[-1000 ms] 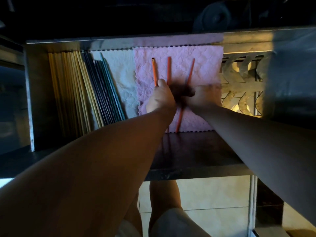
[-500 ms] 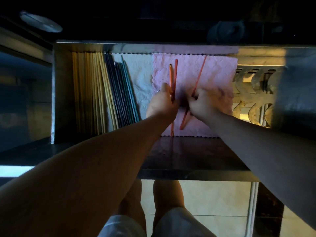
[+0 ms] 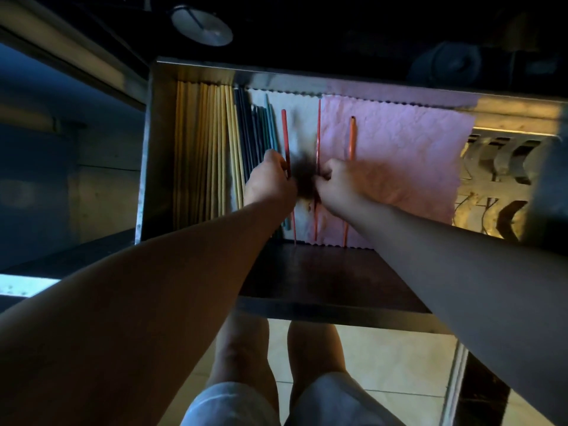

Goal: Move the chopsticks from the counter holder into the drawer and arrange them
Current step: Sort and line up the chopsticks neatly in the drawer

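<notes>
The open metal drawer (image 3: 156, 149) fills the upper middle of the frame. Along its left side lie pale yellow chopsticks (image 3: 203, 149) in a tight lengthwise row, with dark blue and teal chopsticks (image 3: 249, 133) just beside them on the right. Three more lie apart, roughly parallel. The left red chopstick (image 3: 285, 133) is on the white cloth (image 3: 301, 118). The middle red chopstick (image 3: 318, 127) is at the pink cloth's (image 3: 415, 149) left edge. The orange chopstick (image 3: 352, 136) lies on the pink.

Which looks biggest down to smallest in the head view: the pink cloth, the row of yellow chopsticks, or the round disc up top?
1. the pink cloth
2. the row of yellow chopsticks
3. the round disc, though it sits outside the drawer, so its true size against the others is unsure.
</notes>
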A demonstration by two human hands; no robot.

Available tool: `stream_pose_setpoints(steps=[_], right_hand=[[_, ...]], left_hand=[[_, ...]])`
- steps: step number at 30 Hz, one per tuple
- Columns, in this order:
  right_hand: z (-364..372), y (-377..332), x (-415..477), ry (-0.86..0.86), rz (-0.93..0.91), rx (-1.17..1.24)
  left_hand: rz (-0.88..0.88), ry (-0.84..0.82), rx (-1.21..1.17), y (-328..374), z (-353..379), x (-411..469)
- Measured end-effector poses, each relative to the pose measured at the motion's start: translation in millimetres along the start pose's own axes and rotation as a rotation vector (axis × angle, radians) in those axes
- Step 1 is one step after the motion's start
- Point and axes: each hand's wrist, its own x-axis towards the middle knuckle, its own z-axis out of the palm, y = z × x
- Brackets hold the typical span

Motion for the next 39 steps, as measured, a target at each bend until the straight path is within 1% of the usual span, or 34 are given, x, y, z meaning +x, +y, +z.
stream_pose_setpoints(steps=[3, 7, 12, 16, 19, 21, 23, 26, 27, 29, 30, 32, 35, 39], right_hand=[[9, -5, -1, -0.008, 0.021, -0.038], [12, -8, 2, 0.022, 0.021, -0.106], [11, -10, 1, 0.038, 0.067, -0.125], [12, -12, -2, 0.061, 0.089, -0.115], [14, -16, -4, -0.010, 0.082, -0.068], [12, -17, -5, -0.020, 0.071, -0.039], [5, -16, -5, 0.065, 0.072, -0.015], [-13, -9, -7, 0.327, 0.028, -0.111], [-19, -6, -7, 0.384, 0.014, -0.153], [-29, 1, -6, 0.430, 0.021, -0.248], [-32, 4, -4, 0.418, 0.042, -0.284], [-35, 8, -1, 0.340, 0.098, -0.293], [-33, 14, 1, 0.239, 0.106, -0.282], [-32, 15, 3, 0.209, 0.122, -0.326]], left_hand=[[0.003, -0.022, 0.020, -4, -4, 7], [0.001, -0.061, 0.021, -4, -5, 11], [0.015, -0.071, 0.035, -3, -11, 8], [0.154, -0.088, 0.154, -3, -25, 5], [0.287, -0.061, 0.319, -6, -33, 2], [0.365, -0.042, 0.428, -8, -34, 1], [0.448, -0.070, 0.508, -9, -31, 2], [0.524, -0.209, 0.635, -10, -20, 5], [0.535, -0.241, 0.672, -10, -16, 7], [0.540, -0.273, 0.710, -11, -11, 8], [0.536, -0.280, 0.713, -11, -10, 8], [0.526, -0.282, 0.711, -13, -9, 8], [0.518, -0.269, 0.701, -15, -10, 7], [0.505, -0.251, 0.665, -19, -14, 5]])
